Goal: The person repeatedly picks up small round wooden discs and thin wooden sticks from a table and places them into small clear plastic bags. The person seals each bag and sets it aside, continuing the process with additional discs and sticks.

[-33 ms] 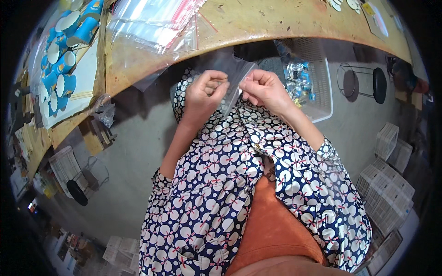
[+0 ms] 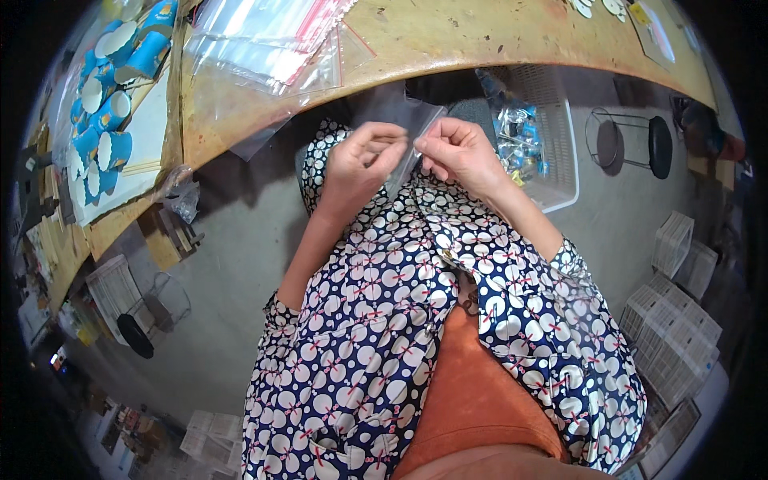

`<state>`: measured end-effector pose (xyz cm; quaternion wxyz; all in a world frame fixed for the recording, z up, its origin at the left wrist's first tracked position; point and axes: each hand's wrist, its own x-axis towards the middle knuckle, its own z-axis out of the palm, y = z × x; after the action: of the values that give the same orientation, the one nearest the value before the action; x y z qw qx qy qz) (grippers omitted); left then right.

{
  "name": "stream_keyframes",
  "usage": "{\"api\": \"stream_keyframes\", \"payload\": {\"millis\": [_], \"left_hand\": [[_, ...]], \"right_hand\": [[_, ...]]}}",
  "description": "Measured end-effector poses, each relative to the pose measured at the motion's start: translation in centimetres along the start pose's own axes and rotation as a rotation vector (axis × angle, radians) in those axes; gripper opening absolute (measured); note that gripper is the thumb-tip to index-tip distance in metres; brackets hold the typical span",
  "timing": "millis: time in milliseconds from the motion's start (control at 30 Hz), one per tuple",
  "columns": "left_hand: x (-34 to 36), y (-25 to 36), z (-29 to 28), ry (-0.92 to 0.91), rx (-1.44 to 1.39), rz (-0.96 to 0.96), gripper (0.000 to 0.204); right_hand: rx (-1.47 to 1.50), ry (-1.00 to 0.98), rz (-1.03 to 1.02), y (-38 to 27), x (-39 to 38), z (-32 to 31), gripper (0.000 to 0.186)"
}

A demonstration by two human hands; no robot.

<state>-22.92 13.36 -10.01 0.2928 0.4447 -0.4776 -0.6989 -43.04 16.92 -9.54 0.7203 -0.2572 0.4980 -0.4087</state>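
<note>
A clear plastic bag [image 2: 412, 112] hangs above my patterned lap, between my hands. My right hand [image 2: 456, 160] pinches its edge between thumb and forefinger, the other fingers curled underneath. My left hand [image 2: 364, 168] is curled at the bag's left part, thumb close to the fingertips; what these fingers grip is hidden. Just beyond my right hand, a white plastic basket [image 2: 566, 160] contains several small blue and silver packets [image 2: 520, 128].
The worn tabletop [image 2: 448, 32] curves ahead, bearing flat zip bags [image 2: 264, 40], blue paper cups [image 2: 120, 108] on the left and white cut-out pieces [image 2: 608, 8] at right. Stools [image 2: 658, 148] stand on the floor. Pale crates [image 2: 672, 336] are stacked at lower right.
My left hand has shifted slightly rightward, its fingertips nearer my right hand. My right hand and the things around are almost unchanged.
</note>
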Motion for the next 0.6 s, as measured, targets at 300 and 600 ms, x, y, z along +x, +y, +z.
{"api": "stream_keyframes", "payload": {"millis": [300,600], "left_hand": [[1.0,0.4,1.1,-0.027,0.452,0.243,0.01],[1.5,1.7,0.9,0.264,0.746,0.52,0.011]], "right_hand": [[-0.098,0.099,-0.178,0.8,0.6,0.4,0.019],[0.304,0.075,0.036,0.2,0.6,0.2,0.025]]}}
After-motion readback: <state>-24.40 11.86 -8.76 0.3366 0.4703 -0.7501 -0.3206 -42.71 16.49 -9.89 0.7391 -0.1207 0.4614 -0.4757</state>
